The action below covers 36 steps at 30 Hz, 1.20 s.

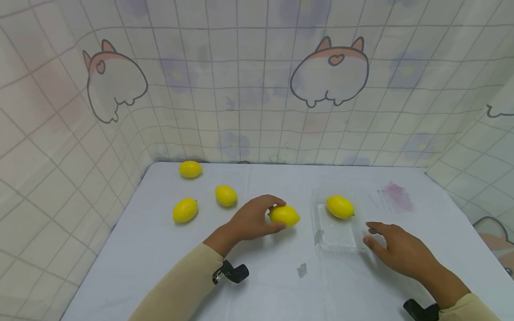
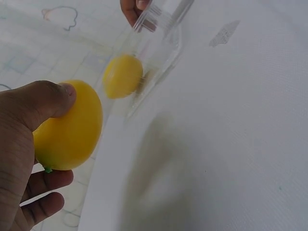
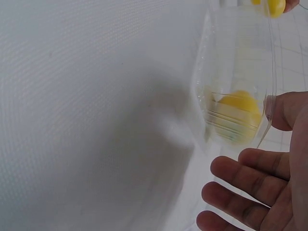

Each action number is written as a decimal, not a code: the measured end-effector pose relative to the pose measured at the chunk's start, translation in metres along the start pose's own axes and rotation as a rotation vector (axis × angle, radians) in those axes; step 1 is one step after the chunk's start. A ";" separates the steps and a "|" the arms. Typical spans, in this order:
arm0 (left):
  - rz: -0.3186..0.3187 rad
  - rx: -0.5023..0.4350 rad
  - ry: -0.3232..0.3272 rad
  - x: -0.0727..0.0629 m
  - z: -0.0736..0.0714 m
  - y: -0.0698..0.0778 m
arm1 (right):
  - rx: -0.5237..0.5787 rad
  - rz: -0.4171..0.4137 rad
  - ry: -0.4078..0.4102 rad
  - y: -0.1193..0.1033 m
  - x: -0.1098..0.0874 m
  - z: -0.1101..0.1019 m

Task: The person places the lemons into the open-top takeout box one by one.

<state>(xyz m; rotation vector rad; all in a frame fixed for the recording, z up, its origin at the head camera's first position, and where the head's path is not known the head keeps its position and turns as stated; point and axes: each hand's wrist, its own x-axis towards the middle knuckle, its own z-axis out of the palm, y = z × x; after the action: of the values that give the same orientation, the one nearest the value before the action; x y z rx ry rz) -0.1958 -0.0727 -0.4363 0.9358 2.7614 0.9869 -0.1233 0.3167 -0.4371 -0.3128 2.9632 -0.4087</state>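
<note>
The fingers of your left hand (image 1: 257, 219) pinch a lemon (image 1: 285, 216), thumb on its 6 o'clock side and forefinger toward 12; it appears lifted off the surface (image 1: 273, 294). Its long axis runs from 9 to 3 o'clock, so the tip away from your palm points at the clear tray (image 1: 340, 239). That line is the one to watch: the tray lies at 3 o'clock from your pinched fruit, near but apart. Inside, toward its 12 o'clock end, sits a second lemon (image 1: 340, 207), its axis from 10 to 4.

Your right hand (image 1: 401, 249) is nearer the tray, just beside it at 4 o'clock, its fingers loosely spread and holding nothing; you can't tell whether the thumb touches the rim. Three loose lemons (image 1: 225, 196) (image 1: 185, 210) (image 1: 190, 169) lie between 9 and 10 o'clock from your left hand.
</note>
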 end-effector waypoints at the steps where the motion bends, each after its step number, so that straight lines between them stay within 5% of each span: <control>1: 0.002 -0.003 0.000 0.001 0.001 0.000 | -0.001 0.001 -0.002 0.000 0.000 0.000; 36: -0.001 0.016 -0.031 0.026 0.014 0.024 | -0.013 0.014 -0.022 -0.003 0.002 -0.001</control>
<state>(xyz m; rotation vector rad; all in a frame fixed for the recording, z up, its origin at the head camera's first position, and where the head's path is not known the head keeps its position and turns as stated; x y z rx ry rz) -0.2006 -0.0358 -0.4298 0.9430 2.7479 0.9436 -0.1245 0.3138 -0.4360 -0.2961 2.9461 -0.3814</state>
